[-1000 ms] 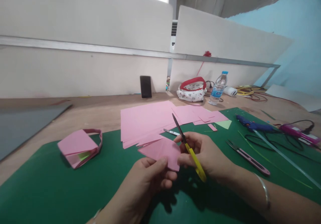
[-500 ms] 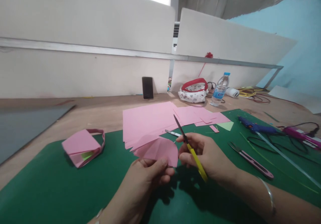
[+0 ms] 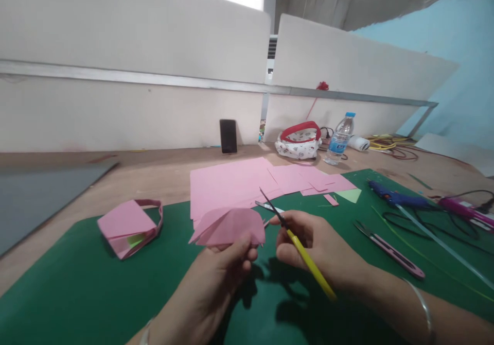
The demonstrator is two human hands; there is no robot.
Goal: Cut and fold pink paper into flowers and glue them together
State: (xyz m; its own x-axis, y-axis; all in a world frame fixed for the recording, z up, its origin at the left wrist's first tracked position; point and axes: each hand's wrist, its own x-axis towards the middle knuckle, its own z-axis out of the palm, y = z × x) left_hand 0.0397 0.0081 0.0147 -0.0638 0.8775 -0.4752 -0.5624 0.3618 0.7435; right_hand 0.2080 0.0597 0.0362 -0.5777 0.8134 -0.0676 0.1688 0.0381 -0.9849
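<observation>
Between the thumb and fingers of my left hand [image 3: 231, 262] is a stack of folded pink paper [image 3: 227, 226] with a rounded upper edge, held above the green cutting mat [image 3: 116, 298]. My right hand [image 3: 316, 244] is closed on scissors [image 3: 309, 257] with yellow handles and dark blades, seen edge-on. Their tip points up and left, just beyond the paper's right side. Behind the hands lie flat pink paper sheets [image 3: 227, 180] and a light-coloured cutter [image 3: 268, 207], partly hidden by the blades. A folded pink paper piece with a looped strip [image 3: 129, 224] rests at left.
On the right lie a pink utility knife [image 3: 393, 252], a blue glue gun [image 3: 397, 195] and a magenta tool [image 3: 465, 212] with cables. A phone [image 3: 228, 136], a white-and-red pouch [image 3: 299, 141] and a water bottle [image 3: 339, 140] stand at the back.
The pink paper has turned in my left hand, its rounded edge now facing up. The scissors have tilted, with their tip lower and further left and their handles lower right.
</observation>
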